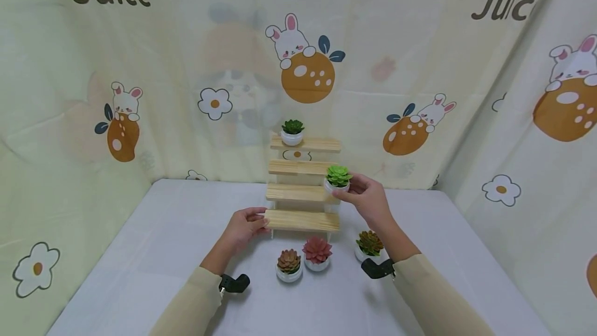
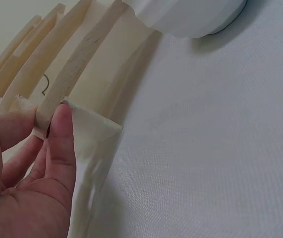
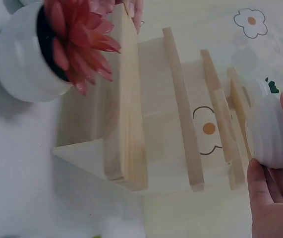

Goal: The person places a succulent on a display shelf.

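My left hand (image 1: 244, 229) pinches the left end of the lowest board of a wooden tiered stand (image 1: 303, 220); in the left wrist view the thumb and fingers (image 2: 61, 134) sit on both faces of that board. My right hand (image 1: 368, 198) grips a white ribbed pot (image 3: 272, 131) holding a bright green succulent (image 1: 338, 176). That pot overlaps the right ends of the two middle boards in the head view. On the top board, at its left, stands a potted dark green succulent (image 1: 292, 133).
In front of the stand, a brown succulent (image 1: 289, 265) and a red succulent (image 1: 317, 254) stand in white pots on the white-covered table (image 1: 154, 253). Another pot with a green-brown succulent (image 1: 369, 245) is beneath my right forearm. A printed curtain (image 1: 224, 40) hangs behind.
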The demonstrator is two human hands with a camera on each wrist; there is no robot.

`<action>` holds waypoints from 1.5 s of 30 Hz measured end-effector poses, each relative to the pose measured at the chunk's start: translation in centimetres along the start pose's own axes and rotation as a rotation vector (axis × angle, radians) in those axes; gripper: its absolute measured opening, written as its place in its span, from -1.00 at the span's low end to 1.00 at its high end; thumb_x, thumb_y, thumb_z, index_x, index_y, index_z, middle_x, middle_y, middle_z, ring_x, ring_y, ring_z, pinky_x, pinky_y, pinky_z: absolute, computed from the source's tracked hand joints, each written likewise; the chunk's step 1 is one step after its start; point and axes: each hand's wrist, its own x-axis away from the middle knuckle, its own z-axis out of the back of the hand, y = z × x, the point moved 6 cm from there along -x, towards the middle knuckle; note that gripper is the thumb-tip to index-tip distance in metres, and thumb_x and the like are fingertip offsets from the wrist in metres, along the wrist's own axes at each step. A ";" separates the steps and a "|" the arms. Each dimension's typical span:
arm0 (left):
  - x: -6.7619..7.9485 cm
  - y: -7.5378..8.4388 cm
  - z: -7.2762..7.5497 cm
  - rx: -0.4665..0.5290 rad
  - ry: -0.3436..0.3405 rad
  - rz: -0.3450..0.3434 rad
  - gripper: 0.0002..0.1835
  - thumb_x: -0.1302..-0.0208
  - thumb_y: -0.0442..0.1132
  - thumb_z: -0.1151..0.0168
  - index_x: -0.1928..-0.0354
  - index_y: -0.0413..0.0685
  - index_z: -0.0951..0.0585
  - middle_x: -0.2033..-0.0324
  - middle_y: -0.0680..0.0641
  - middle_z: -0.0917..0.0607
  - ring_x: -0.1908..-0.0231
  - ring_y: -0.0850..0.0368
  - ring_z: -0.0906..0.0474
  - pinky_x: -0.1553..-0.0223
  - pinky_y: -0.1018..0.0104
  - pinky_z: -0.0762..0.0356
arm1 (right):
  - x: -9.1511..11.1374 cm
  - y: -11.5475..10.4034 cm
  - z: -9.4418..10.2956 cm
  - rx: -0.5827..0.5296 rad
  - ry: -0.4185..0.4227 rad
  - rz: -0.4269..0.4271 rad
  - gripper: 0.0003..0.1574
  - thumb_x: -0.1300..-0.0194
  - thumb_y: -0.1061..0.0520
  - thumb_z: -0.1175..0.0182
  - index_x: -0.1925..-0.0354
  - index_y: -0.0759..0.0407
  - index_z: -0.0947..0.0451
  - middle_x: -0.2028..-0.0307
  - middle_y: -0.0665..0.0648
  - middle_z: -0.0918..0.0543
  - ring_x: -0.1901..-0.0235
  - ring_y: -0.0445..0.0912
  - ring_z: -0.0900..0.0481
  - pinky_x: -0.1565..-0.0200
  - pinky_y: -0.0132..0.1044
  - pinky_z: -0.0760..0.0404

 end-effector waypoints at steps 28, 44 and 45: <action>-0.1 0.0 0.0 -0.005 0.003 -0.001 -0.61 -0.22 -0.45 -0.19 -0.11 -0.24 -0.50 0.14 -0.26 -0.62 0.27 0.04 -0.65 0.16 0.17 -0.69 | -5.8 -3.2 -1.1 0.018 0.078 0.035 -0.24 0.12 -0.16 -0.48 -0.07 0.03 -0.55 0.02 0.08 -0.64 0.04 -0.10 -0.58 0.02 -0.29 -0.64; -0.3 0.0 0.0 -0.018 -0.007 0.006 -0.61 -0.22 -0.45 -0.19 -0.12 -0.23 -0.50 0.12 -0.25 -0.62 0.26 0.05 -0.65 0.13 0.13 -0.68 | -9.8 -4.4 -1.4 0.077 0.124 0.064 -0.29 0.12 -0.16 -0.49 -0.03 0.03 -0.59 0.09 0.07 -0.66 0.09 -0.11 -0.56 0.05 -0.22 -0.61; -0.3 0.0 0.0 -0.017 -0.009 0.000 -0.60 -0.22 -0.45 -0.19 -0.12 -0.25 -0.49 0.12 -0.26 -0.61 0.25 0.05 -0.65 0.13 0.13 -0.68 | -10.1 -4.5 -1.5 0.074 0.124 0.065 -0.30 0.12 -0.15 -0.49 -0.01 0.04 -0.59 0.11 0.08 -0.66 0.10 -0.10 -0.56 0.06 -0.22 -0.61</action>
